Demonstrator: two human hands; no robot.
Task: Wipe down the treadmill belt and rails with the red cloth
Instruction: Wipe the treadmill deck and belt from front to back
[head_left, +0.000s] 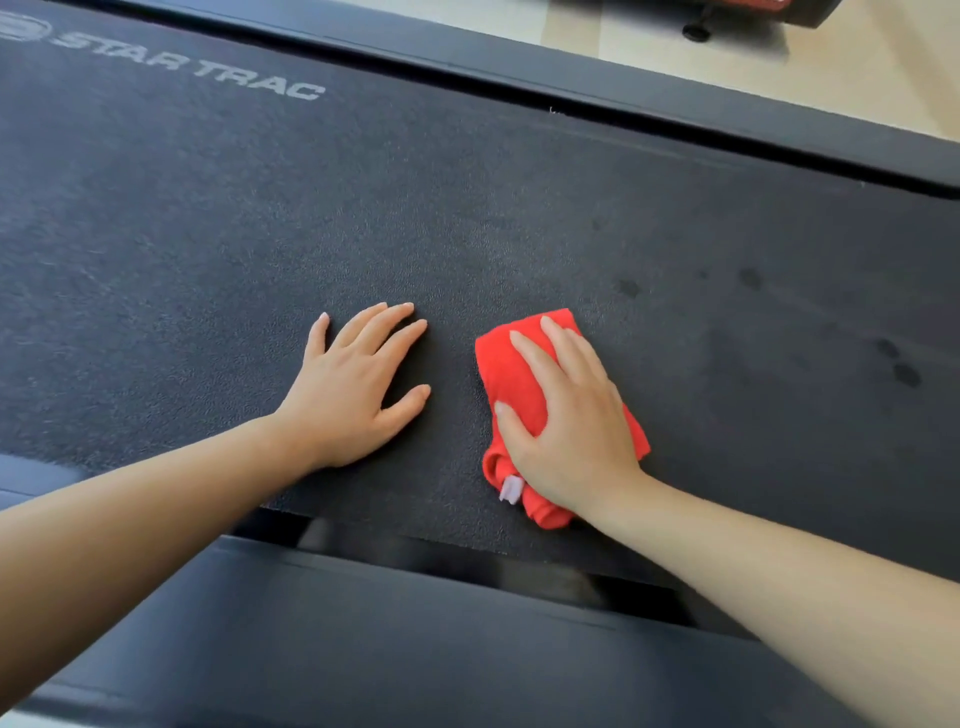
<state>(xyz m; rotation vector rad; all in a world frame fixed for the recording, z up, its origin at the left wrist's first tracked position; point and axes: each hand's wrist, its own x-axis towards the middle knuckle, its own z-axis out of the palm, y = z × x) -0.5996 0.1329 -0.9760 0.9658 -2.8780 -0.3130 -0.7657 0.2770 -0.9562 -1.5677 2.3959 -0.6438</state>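
Right hand (571, 415) lies flat with straight fingers pressing the cloth (511, 374) onto the belt (363, 218). Left hand (358, 384) is open too, palm down on the belt just left of the cloth.

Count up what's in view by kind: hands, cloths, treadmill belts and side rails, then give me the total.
Hands: 2, left hand and right hand
Cloths: 1, the red cloth
Belts: 1, the treadmill belt
Rails: 2, far rail and near rail
Total: 6
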